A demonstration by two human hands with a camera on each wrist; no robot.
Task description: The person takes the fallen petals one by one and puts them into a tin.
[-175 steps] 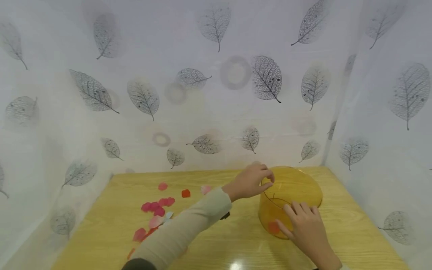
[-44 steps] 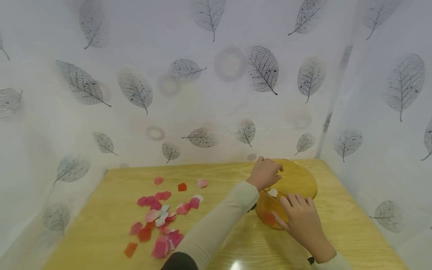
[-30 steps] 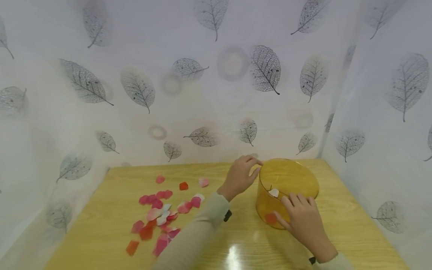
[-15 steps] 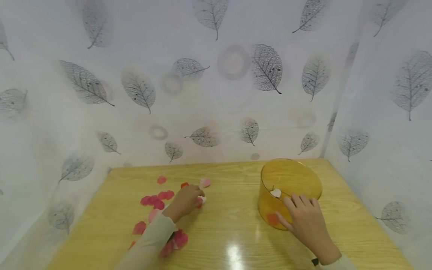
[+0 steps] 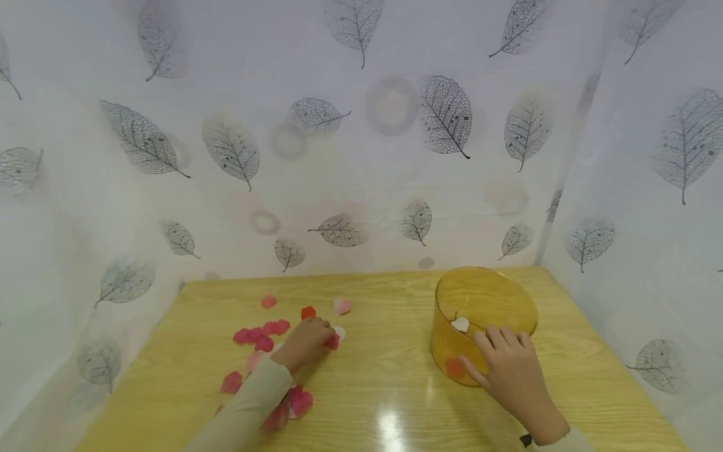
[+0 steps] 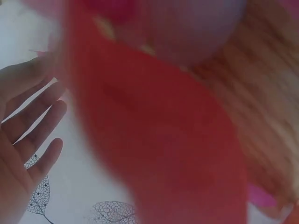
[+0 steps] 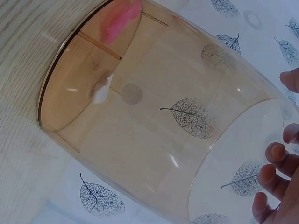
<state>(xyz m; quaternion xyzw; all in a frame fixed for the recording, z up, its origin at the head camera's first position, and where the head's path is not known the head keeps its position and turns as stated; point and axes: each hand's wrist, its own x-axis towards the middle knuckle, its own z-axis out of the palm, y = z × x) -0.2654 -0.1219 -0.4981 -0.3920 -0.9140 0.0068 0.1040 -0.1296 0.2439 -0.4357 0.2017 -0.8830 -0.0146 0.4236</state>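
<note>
On the left of the wooden table my left hand [image 5: 307, 344] reaches down among scattered artificial petals, its fingertips at a deep pink petal [image 5: 332, 341] beside a white petal [image 5: 340, 333]. In the left wrist view its fingers [image 6: 44, 116] are extended and spread, with one finger reaching toward a pinkish petal; a large blurred red petal [image 6: 168, 121] hides much of the rest. My right hand [image 5: 513, 376] holds the near rim of a see-through amber container [image 5: 486, 295], thumb outside. Inside lie a white petal [image 7: 102, 91] and a pinkish-red petal [image 7: 120, 22].
More petals lie around my left arm: pink petals [image 5: 248, 336] behind it, a red petal [image 5: 307, 312] and a pale pink petal [image 5: 342, 306] farther back, and a magenta petal [image 5: 300, 402] near the front. White leaf-patterned sheeting [image 5: 361, 157] encloses the table's back and sides.
My left hand has left the container's mouth and swung left to the petals, staying there over the last half second. A white petal now shows inside the container. The right hand has kept its place.
</note>
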